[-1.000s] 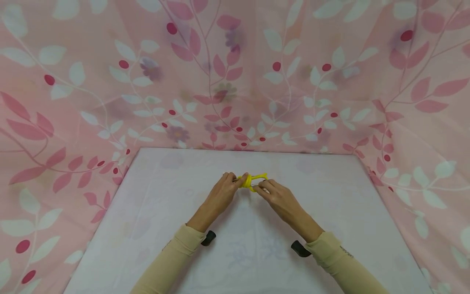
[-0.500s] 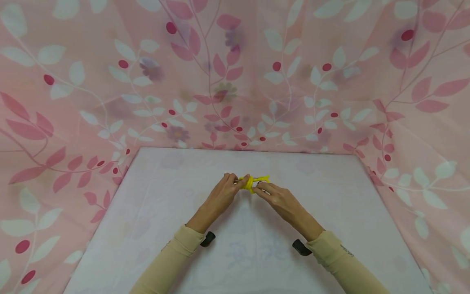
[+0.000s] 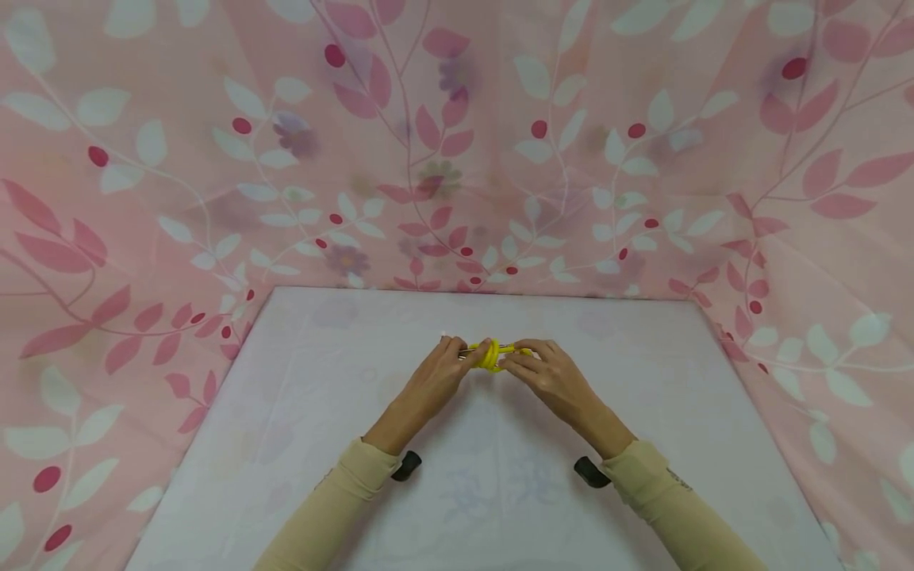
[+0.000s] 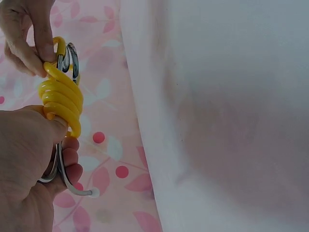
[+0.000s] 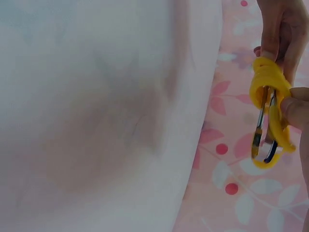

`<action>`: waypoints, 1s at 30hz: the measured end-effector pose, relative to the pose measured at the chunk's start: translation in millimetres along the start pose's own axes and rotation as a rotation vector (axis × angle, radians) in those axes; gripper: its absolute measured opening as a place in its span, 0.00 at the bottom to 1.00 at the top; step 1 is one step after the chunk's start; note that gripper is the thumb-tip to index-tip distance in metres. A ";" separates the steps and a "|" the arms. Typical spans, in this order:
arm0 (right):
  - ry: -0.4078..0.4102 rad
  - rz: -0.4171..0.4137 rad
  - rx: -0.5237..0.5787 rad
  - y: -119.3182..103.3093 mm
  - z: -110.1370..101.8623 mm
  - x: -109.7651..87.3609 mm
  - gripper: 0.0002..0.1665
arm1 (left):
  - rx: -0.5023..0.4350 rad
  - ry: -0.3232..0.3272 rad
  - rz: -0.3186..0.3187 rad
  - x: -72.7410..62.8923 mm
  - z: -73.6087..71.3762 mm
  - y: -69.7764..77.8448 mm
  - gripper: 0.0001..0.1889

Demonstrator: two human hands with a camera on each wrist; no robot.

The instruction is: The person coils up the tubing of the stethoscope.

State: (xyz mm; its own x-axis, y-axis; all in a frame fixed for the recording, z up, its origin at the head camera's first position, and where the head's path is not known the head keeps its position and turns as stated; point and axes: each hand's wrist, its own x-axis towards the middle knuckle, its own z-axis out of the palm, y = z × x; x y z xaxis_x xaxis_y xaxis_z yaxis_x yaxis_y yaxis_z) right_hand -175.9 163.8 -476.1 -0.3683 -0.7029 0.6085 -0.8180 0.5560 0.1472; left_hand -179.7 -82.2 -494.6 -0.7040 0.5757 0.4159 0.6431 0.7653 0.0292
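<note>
Between my two hands, raised over the table, is a yellow cord (image 3: 489,355) wound in several turns around shiny metal hooks (image 4: 73,186). My left hand (image 3: 437,373) grips the bundle from the left, its thumb pressed on the coils (image 4: 63,99) in the left wrist view. One curved hook with a pale rounded tip sticks out below those fingers. My right hand (image 3: 555,382) pinches the cord at the other end of the bundle. In the right wrist view, a loop of the cord runs past the metal ends (image 5: 263,125) beside my right thumb (image 5: 292,108).
A white cloth-covered table (image 3: 500,507) lies beneath the hands. Pink leaf-patterned fabric (image 3: 457,159) hangs behind and at both sides. Black wrist-worn pieces (image 3: 405,466) show by both beige sleeves (image 3: 343,492).
The bundle has shifted slightly right. My right hand has risen a little, and its fingers now cover the cord's end, which stuck out free before. The left hand keeps its hold.
</note>
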 end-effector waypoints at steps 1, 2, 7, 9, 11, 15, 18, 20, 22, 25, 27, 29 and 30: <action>0.007 0.010 -0.003 0.8 0.3 -0.7 0.27 | -0.002 0.000 -0.002 0.1 -0.2 0.3 0.37; 0.013 0.018 -0.006 1.6 0.6 -1.3 0.27 | -0.007 0.004 -0.003 0.3 -0.2 0.3 0.37; 0.008 0.041 -0.021 3.7 0.5 -2.3 0.24 | -0.011 0.025 0.000 -0.1 0.4 0.2 0.37; 0.001 0.052 -0.022 4.3 0.1 -2.5 0.23 | -0.011 0.024 -0.004 -0.6 0.6 0.0 0.37; -0.005 0.063 -0.018 5.3 -0.2 -3.5 0.23 | -0.019 0.020 -0.004 -0.9 0.6 -0.5 0.37; -0.002 0.067 -0.003 8.3 -0.9 -7.5 0.25 | -0.039 0.008 -0.014 -1.2 -0.9 -1.9 0.37; -0.003 0.052 -0.003 10.5 -2.1 -10.4 0.28 | -0.047 0.005 -0.024 -2.0 -2.1 -3.8 0.38; -0.005 0.046 -0.005 11.6 -2.5 -11.9 0.30 | -0.046 0.003 -0.030 -2.6 -2.5 -5.2 0.38; -0.017 0.041 -0.007 12.3 -2.9 -12.6 0.31 | -0.049 0.004 -0.030 -2.8 -2.7 -6.1 0.38; -0.024 0.036 0.001 12.8 -2.2 -14.4 0.33 | -0.051 0.003 -0.033 -2.7 -2.5 -6.5 0.38; -0.027 0.039 0.013 12.2 -1.7 -15.6 0.31 | -0.053 0.005 -0.031 -2.8 -2.1 -6.3 0.38; -0.013 0.054 0.051 11.4 -1.4 -16.0 0.28 | -0.056 0.006 -0.027 -3.2 -1.9 -5.8 0.38; 0.005 0.071 0.081 11.0 -1.4 -15.4 0.27 | -0.058 0.008 -0.023 -3.4 -1.5 -5.8 0.38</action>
State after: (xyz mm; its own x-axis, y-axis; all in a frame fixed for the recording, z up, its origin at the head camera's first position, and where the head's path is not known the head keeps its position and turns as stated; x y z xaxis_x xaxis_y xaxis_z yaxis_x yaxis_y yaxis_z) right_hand -178.6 181.4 -482.7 -0.4245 -0.6609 0.6189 -0.8231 0.5664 0.0403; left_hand -180.6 -89.0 -494.8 -0.7168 0.5555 0.4214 0.6432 0.7602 0.0919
